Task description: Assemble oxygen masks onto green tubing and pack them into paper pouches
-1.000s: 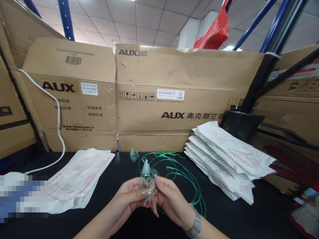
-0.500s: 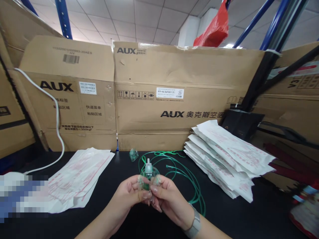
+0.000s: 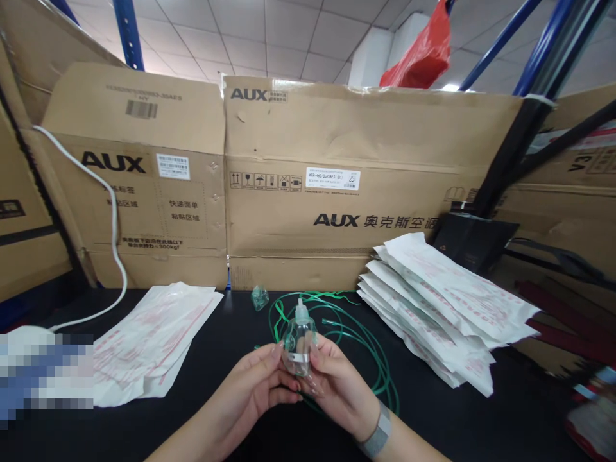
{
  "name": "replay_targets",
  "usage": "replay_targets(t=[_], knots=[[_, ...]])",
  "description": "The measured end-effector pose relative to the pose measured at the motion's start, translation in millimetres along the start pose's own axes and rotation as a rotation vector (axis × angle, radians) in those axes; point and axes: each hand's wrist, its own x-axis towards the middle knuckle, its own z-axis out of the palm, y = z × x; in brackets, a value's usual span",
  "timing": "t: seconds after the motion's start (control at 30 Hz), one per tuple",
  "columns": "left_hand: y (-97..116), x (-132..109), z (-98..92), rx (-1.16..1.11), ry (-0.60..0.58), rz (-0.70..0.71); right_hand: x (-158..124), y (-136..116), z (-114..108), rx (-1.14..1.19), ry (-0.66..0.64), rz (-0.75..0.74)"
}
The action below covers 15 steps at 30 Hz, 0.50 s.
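Right, the clear plastic oxygen mask [image 3: 297, 346] is held upright in the air above the black table [image 3: 481, 427], with its short connector nozzle [image 3: 300, 312] pointing to 12 o'clock and a thin metal strip [image 3: 298, 357] across its front. The left hand [image 3: 255, 378] comes in from 7 o'clock, its fingers curled and its thumb [image 3: 278, 350] reaching toward the mask's lower left side. The right hand [image 3: 339, 391], with a grey wristband [image 3: 378, 431], comes in from 5 o'clock and presses its fingertips [image 3: 317, 346] against the mask's right side. Together the two hands pinch the mask between them, fingers closed rather than spread.

Green oxygen tubing [image 3: 359, 346] lies in loose loops on the table behind and to the right of the hands, from about 12 to 3 o'clock. A small green-tinted clear piece [image 3: 260, 298] sits at 11 o'clock from the mask, near the cardboard AUX boxes [image 3: 337, 192]. White pouches with pink print lie in a stack [image 3: 447, 308] at 2 o'clock and in a smaller pile [image 3: 154, 340] at 9 o'clock, with a white cable [image 3: 114, 218] running down beyond that pile
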Motion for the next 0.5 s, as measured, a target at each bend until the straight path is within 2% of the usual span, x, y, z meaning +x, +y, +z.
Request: replay_targets(t=[0.2, 0.5], knots=[[2, -1, -0.9, -0.009, -0.018, 0.011, 0, 2, 0, -0.076, -0.001, 0.024], [10, -9, 5.1, 0.082, 0.033, 0.128, -4, -4, 11, -0.248, 0.122, -0.117]])
